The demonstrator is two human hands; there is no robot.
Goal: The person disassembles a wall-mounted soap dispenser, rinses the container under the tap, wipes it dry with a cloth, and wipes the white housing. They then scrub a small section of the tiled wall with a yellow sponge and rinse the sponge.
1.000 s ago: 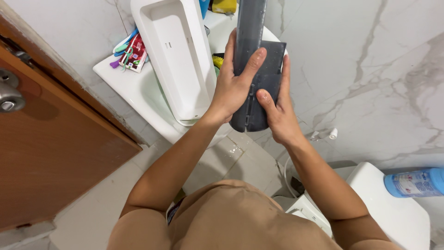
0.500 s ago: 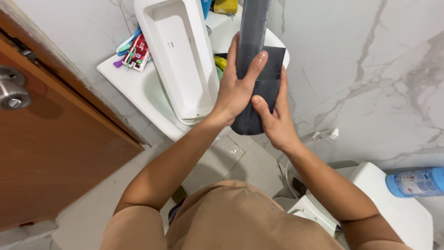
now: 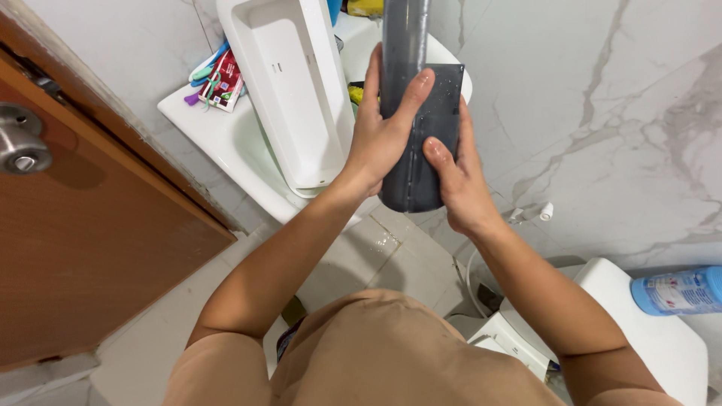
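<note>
This is a home bathroom. A white ceramic washbasin (image 3: 218,131) with toothbrushes sits at eleven o'clock, a white toilet cistern (image 3: 647,338) at four o'clock. White veined marble wall tiles (image 3: 602,113) and a brown wooden door (image 3: 83,248) enclose it.

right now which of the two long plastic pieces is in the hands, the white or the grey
The dark grey piece: left hand and right hand both grip it. The white tray leans untouched in the sink.

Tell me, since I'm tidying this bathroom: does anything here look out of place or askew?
Yes. A long white tray stands tilted in the sink, leaning against its rim rather than lying flat. A blue bottle lies on its side on the toilet tank. Both hands, left and right, hold a wet grey panel upright.
</note>
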